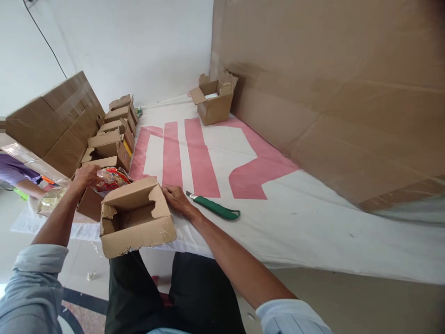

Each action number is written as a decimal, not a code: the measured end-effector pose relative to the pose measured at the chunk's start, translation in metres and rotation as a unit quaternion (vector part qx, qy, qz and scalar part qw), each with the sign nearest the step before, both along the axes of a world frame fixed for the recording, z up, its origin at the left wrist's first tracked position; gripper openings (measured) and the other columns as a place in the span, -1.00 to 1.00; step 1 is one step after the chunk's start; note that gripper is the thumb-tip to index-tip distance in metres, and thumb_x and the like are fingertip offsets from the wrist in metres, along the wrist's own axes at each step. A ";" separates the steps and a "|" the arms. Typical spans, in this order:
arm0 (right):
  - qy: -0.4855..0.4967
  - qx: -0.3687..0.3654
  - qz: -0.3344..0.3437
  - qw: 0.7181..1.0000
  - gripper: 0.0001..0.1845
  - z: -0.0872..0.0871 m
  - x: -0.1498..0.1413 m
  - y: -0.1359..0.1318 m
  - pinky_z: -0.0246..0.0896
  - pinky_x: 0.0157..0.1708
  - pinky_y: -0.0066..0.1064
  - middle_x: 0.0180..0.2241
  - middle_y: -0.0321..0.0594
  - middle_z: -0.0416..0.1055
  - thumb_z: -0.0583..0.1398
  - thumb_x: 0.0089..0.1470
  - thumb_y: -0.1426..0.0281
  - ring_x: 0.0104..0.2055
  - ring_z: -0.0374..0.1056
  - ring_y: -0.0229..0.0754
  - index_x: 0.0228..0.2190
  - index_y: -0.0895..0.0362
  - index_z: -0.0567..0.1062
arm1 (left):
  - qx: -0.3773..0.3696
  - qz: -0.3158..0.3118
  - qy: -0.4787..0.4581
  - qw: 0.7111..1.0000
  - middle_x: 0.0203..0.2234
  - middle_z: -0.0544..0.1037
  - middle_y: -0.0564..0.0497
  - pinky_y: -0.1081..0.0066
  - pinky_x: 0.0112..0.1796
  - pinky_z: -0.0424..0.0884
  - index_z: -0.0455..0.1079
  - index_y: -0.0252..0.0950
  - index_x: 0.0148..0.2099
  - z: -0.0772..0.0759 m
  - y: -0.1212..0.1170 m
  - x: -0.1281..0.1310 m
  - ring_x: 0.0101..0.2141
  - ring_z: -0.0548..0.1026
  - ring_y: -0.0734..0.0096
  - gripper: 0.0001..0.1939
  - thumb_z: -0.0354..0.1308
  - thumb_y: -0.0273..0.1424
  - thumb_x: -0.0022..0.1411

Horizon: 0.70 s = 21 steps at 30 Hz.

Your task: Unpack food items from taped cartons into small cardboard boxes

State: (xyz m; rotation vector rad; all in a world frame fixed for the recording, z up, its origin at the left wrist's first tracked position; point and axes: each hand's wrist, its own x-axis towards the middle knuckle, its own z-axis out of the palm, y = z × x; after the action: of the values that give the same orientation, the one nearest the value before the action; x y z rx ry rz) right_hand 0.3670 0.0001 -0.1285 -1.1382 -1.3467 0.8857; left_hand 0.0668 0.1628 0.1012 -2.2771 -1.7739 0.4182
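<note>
My right hand (176,198) grips the right side of an open cardboard box (141,234), which is tilted toward me at the table's front edge. Its inside looks bare where I can see it. My left hand (87,176) is closed at the left edge of a clear plastic packet (113,178) with red and yellow print, just behind that box. Its fingertips are partly hidden. Below my left hand shows the brown side of another carton (89,204). A green utility knife (217,208), blade out, lies on the table right of my right hand.
Several open cartons (107,144) stand in a row at the left, beside a large taped box (55,125). Another open carton (215,104) sits at the back. A huge cardboard box (330,93) walls the right. A person's purple sleeve (17,168) shows far left.
</note>
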 end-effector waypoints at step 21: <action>-0.008 0.004 -0.018 1.000 -0.36 -0.005 -0.002 0.004 0.04 -0.34 -0.31 -0.52 -0.31 0.27 0.08 0.33 -0.21 -0.39 0.14 -0.17 -0.54 -0.01 0.27 | -0.006 -0.025 0.007 1.000 0.46 0.51 -0.22 -0.06 0.30 0.52 0.64 -0.16 0.29 0.008 0.019 0.001 0.36 0.57 -0.22 -0.45 0.17 -0.49 0.31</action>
State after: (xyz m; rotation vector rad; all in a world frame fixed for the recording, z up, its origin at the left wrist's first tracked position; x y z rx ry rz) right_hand 0.3650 0.0043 -0.1330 -1.1614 -1.3383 0.8459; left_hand 0.0674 0.1820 0.1093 -2.3161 -1.7085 0.4368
